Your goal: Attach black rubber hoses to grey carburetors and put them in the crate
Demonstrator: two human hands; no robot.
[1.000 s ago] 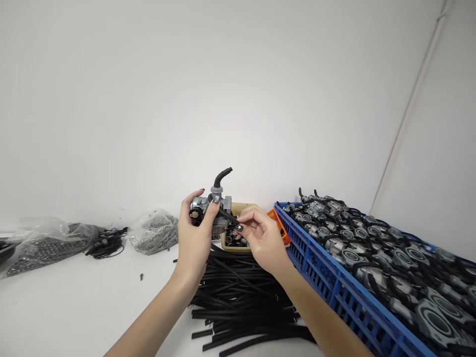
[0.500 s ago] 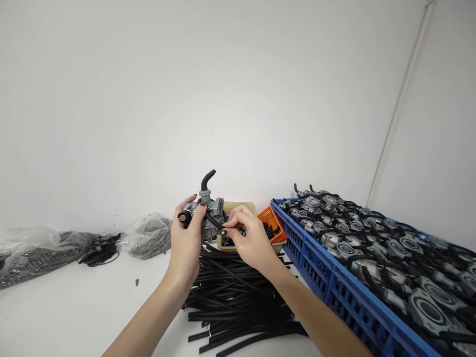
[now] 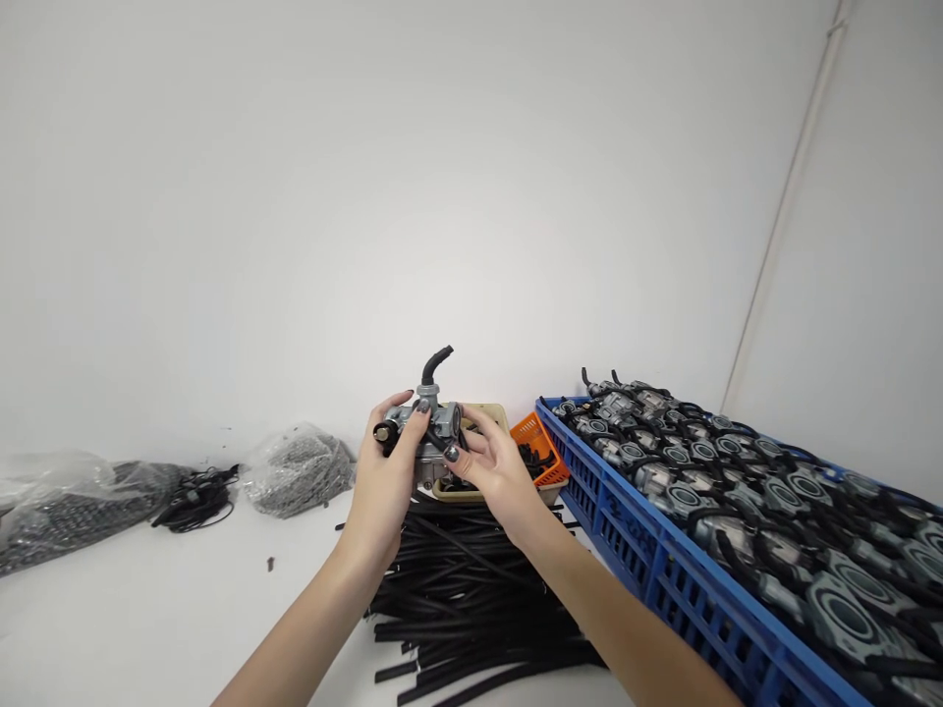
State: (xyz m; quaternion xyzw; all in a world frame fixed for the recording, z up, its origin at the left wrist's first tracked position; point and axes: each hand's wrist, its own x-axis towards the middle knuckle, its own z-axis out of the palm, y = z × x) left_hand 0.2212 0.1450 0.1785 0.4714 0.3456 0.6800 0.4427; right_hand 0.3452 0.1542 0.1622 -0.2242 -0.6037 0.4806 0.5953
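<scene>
While the left hand wraps its fingers around a grey metal carburetor and holds it up above the pile of black hose lengths, the right hand presses thumb and fingertips against the part's right side, apparently pinching a short black hose where it meets the body; the exact seat of that hose is hidden behind the fingers. By my reading, the step in hand is fitting the small hose onto the carburetor, and the next move calls for a firm push along the fitting with the left hand bracing the body so it does not twist. A bent black elbow stands up from the top of the part. Behind the hands sits a beige tray with small dark parts, beside it an orange basket of black pieces. To the right, a blue crate holds rows of similar carburetors with hoses. Clear bags of small metal parts lie on the white table to the left.
</scene>
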